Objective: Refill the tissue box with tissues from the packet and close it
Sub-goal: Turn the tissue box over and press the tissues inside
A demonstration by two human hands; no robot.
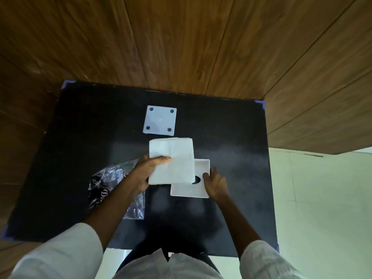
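Note:
My left hand [148, 171] grips a thick white stack of tissues [173, 161] by its left edge and holds it above the table, overlapping the left part of the box. The white square tissue box [193, 190] lies open side up on the black table, its dark oval slot partly showing under the stack. My right hand [215, 184] holds the box's right wall, thumb on the rim. The box's white square base panel [160, 120], with dark round feet at its corners, lies flat farther back. The clear plastic packet [118, 188] lies crumpled beneath my left forearm.
The black table top [231, 137] ends at blue-taped corners; wooden wall panels rise behind it and at the right. Pale green floor shows to the right and below the near edge.

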